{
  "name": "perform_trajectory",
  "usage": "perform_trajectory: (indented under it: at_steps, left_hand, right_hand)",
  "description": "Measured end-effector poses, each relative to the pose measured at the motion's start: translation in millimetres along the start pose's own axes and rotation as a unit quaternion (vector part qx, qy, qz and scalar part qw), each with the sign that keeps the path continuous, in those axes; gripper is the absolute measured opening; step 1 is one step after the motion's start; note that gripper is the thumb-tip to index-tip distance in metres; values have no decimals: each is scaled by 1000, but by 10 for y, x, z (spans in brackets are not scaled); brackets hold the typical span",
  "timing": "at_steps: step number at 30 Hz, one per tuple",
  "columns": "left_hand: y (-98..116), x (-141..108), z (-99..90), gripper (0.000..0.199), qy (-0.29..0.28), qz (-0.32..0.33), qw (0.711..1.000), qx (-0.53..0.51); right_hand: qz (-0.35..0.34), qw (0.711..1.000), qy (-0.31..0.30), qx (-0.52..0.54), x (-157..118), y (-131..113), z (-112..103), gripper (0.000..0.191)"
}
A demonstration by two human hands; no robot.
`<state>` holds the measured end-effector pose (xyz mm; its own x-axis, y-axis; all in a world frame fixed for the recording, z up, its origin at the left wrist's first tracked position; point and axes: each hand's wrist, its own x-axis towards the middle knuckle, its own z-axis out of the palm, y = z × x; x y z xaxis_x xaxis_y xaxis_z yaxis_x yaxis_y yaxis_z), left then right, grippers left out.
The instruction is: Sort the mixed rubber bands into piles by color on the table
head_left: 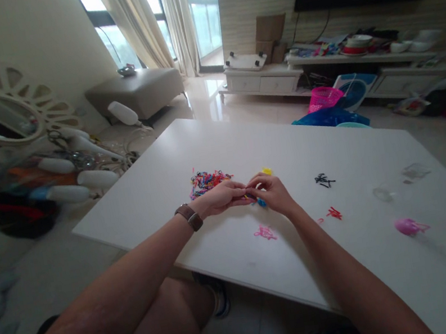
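Fingertips of both hands close in on a few small coloured pieces (248,196) in the head view, the left hand (228,196) cradling them between thumb and fingers while the right hand (270,190) pinches at them from the other side. Dark and yellow bits show there, but the hands hide much, and I cannot tell how many pieces are held or which one the right fingers have. They are held above the white table (210,140), between a mixed heap of colours (206,183) beyond the left hand and a blue cluster (261,202) just under the right. Set apart by colour lie a yellow cluster (266,171), partly behind the right hand, a pink one (265,233) on the near side, and black (324,180) and red (334,213) ones to the right. The step in hand looks to be picking single pieces out of what the left hand holds, probably by colour. As I judge it, the next move calls for a steady left hand and a light, precise right pinch that frees one piece without spilling the others.
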<state>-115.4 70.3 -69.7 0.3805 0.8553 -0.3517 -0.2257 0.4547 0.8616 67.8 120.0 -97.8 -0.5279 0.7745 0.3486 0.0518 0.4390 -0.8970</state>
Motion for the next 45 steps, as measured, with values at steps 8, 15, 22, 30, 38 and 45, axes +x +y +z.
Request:
perform_trajectory:
  at_steps: [8, 15, 22, 30, 38, 45]
  left_hand:
    - [-8, 104, 194, 17, 74, -37, 996, -19]
    - [-38, 234, 256, 14, 115, -48, 992, -36]
    - [-12, 309, 389, 15, 130, -39, 989, -55]
    - [5, 290, 418, 14, 114, -23, 991, -60]
    - [-3, 168, 296, 9, 118, -11, 992, -36]
    - [-32, 129, 127, 7, 145, 10, 988, -43]
  right_hand:
    - [124, 949, 227, -178, -224, 235, -1114, 14]
    - [120, 889, 277, -345, -587, 468, -1792, 11]
    - [20, 936, 162, -312, -447, 124, -1000, 10]
    - [-35, 984, 30, -172, -363, -96, -359, 9]
    - [-47, 975, 44, -213, -337, -92, -305, 9]
    - [-24, 964, -30, -261, -410, 131, -267, 8]
